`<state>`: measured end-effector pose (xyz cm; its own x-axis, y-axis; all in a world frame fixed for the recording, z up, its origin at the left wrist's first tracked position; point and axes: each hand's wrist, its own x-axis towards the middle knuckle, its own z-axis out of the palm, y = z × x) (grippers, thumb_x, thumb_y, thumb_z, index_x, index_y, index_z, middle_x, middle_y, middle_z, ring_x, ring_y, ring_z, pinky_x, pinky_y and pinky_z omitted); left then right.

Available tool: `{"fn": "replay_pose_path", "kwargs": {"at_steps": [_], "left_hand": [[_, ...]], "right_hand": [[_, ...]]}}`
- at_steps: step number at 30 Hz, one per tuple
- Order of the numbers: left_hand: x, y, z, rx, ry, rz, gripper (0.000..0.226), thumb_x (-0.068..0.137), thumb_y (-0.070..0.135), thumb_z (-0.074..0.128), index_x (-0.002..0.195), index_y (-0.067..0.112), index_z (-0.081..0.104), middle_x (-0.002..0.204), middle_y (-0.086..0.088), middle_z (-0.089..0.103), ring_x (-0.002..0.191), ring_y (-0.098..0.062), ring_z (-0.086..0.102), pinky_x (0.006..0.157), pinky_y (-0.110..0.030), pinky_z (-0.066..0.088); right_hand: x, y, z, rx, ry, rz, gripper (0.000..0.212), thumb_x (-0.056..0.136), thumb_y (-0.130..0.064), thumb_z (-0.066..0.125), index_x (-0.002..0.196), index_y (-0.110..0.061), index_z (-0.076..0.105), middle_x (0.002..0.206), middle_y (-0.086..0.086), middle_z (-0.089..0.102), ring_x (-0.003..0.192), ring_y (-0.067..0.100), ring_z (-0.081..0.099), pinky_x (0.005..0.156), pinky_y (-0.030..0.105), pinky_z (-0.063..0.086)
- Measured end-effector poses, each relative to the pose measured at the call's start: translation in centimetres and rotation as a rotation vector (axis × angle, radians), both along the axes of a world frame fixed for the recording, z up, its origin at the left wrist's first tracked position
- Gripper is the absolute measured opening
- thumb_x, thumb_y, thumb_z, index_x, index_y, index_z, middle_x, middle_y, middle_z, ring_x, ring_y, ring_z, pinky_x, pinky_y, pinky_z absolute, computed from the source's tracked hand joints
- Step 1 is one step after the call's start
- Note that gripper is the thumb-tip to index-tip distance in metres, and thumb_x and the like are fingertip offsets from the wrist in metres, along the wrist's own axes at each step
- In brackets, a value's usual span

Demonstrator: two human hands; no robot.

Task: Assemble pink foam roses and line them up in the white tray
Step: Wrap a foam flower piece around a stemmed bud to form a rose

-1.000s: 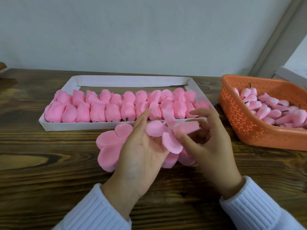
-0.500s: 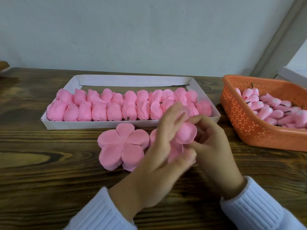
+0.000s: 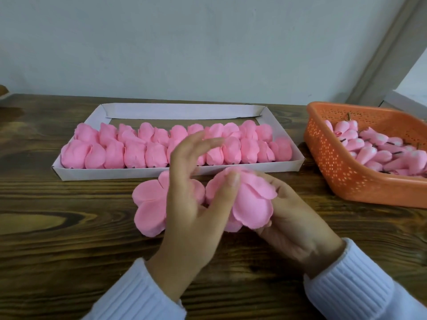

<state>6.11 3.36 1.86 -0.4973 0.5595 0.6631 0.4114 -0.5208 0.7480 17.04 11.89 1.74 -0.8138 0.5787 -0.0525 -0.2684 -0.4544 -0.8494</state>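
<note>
Cupping the half-wrapped rose [image 3: 250, 202] from underneath, the right hand [image 3: 293, 224] has its fingers curled round the petals, holding it just above the wooden table [image 3: 57, 250], near the middle. The left hand [image 3: 189, 204] comes in from the left: its thumb [image 3: 231, 181] presses on top of the petals while its fingers are stretched out straight and blurred, gripping nothing. Beneath that hand, a flat petal piece [image 3: 150, 209] lies on the table, just left of the rose. Just beyond, the white tray [image 3: 115, 173] holds finished roses [image 3: 136, 153] in two rows, packed side by side. Over on the right, an orange basket [image 3: 346, 181] holds a heap of pink buds [image 3: 369, 155].
</note>
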Motion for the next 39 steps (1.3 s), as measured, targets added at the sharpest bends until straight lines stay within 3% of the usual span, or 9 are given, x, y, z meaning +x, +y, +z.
{"fn": "replay_pose_path", "kwargs": {"at_steps": [2,8,11,15,20,23,27,35,39], "left_hand": [[-0.3,-0.1,0.2,-0.019,-0.096,-0.1,0.051,0.082,0.026,0.063,0.128,0.022,0.04,0.112,0.005,0.068,0.115,-0.012,0.059,0.096,-0.027,0.045],[0.6,0.1,-0.1,-0.095,-0.198,-0.213,0.035,0.072,0.014,0.074,0.104,0.019,0.059,0.083,0.005,0.072,0.091,-0.008,0.069,0.08,-0.017,0.051],[0.9,0.1,0.1,-0.098,-0.159,-0.198,0.037,0.072,0.008,0.075,0.103,0.019,0.059,0.077,0.004,0.07,0.089,-0.012,0.068,0.08,-0.026,0.054],[1.1,-0.1,0.2,-0.115,-0.121,-0.243,0.046,0.07,0.018,0.072,0.112,0.026,0.055,0.077,0.007,0.068,0.089,-0.015,0.066,0.082,-0.045,0.056],[1.1,-0.2,0.1,-0.143,-0.062,-0.257,0.056,0.07,0.014,0.073,0.119,0.03,0.05,0.085,0.004,0.067,0.086,-0.02,0.067,0.074,-0.036,0.057],[1.2,-0.3,0.0,-0.169,-0.105,-0.233,0.05,0.071,0.018,0.072,0.115,0.033,0.053,0.086,0.0,0.067,0.084,-0.023,0.067,0.075,-0.042,0.057],[1.1,-0.2,-0.3,-0.189,-0.252,-0.201,0.042,0.075,0.012,0.07,0.108,0.035,0.058,0.086,-0.003,0.066,0.072,-0.01,0.068,0.052,-0.025,0.055],[0.4,0.2,-0.9,-0.183,-0.135,0.046,0.041,0.075,0.022,0.069,0.109,0.037,0.051,0.089,0.002,0.062,0.086,-0.018,0.066,0.079,-0.031,0.055],[0.4,0.3,-1.2,-0.191,0.023,0.085,0.049,0.075,0.006,0.066,0.112,0.033,0.049,0.086,0.012,0.062,0.087,-0.005,0.064,0.077,-0.009,0.046]], "right_hand": [[-0.1,-0.3,-0.4,0.066,-0.031,0.06,0.029,0.078,0.005,0.065,0.107,0.005,0.063,0.085,0.014,0.071,0.07,0.018,0.069,0.058,0.026,0.058],[-0.1,-1.0,-0.5,0.009,-0.011,0.166,0.022,0.082,0.003,0.056,0.099,0.003,0.069,0.086,0.012,0.073,0.069,0.012,0.07,0.056,0.019,0.054],[-0.1,-1.1,-0.5,-0.016,-0.058,0.164,0.021,0.082,-0.002,0.053,0.089,-0.003,0.073,0.079,0.014,0.062,0.055,0.009,0.053,0.042,0.012,0.034],[-0.3,-1.1,-0.9,-0.015,-0.1,0.16,0.023,0.083,-0.007,0.056,0.1,-0.007,0.071,0.095,0.023,0.046,0.074,0.025,0.035,0.061,0.034,0.012],[-0.2,-1.4,-0.8,-0.1,-0.016,0.214,0.014,0.082,-0.004,0.059,0.088,-0.009,0.071,0.066,0.006,0.053,0.046,0.005,0.045,0.045,0.019,0.023],[-0.3,-1.5,-0.8,-0.132,0.007,0.226,0.02,0.076,-0.013,0.076,0.094,-0.008,0.069,0.072,0.012,0.038,0.051,0.008,0.045,0.049,0.02,0.032],[-0.4,-1.2,-0.7,-0.149,-0.036,0.203,0.028,0.08,-0.006,0.063,0.107,-0.009,0.067,0.077,0.015,0.05,0.061,0.014,0.053,0.055,0.024,0.039],[-0.4,-0.6,-0.3,-0.23,-0.077,0.235,0.031,0.074,-0.023,0.067,0.102,-0.01,0.074,0.097,0.015,0.069,0.088,0.025,0.071,0.079,0.037,0.058],[-0.1,-0.3,-0.4,-0.309,0.024,0.248,0.029,0.074,-0.028,0.074,0.096,-0.009,0.076,0.097,0.013,0.072,0.09,0.022,0.071,0.083,0.034,0.057]]}}
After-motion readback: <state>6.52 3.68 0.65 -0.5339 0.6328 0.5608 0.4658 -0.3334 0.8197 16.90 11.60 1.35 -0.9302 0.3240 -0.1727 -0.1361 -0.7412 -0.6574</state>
